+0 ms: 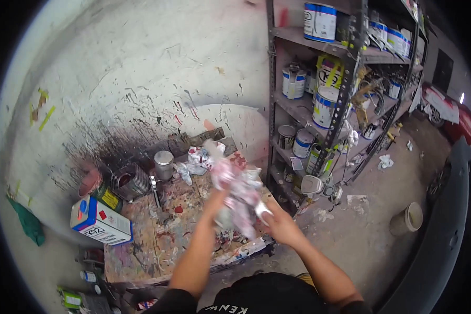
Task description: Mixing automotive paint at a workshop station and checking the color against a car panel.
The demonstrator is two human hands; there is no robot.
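Both hands (277, 224) hold a stained rag (238, 196) between them.

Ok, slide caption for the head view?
Left hand and right hand holding blurred, stained cloth above a paint-spattered workbench, beside shelves of cans.

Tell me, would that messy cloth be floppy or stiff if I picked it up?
The cloth is probably floppy: it bunches in loose folds between the left hand and right hand. It looks thin, so likely light. Reddish stains might make some patches stiffer.
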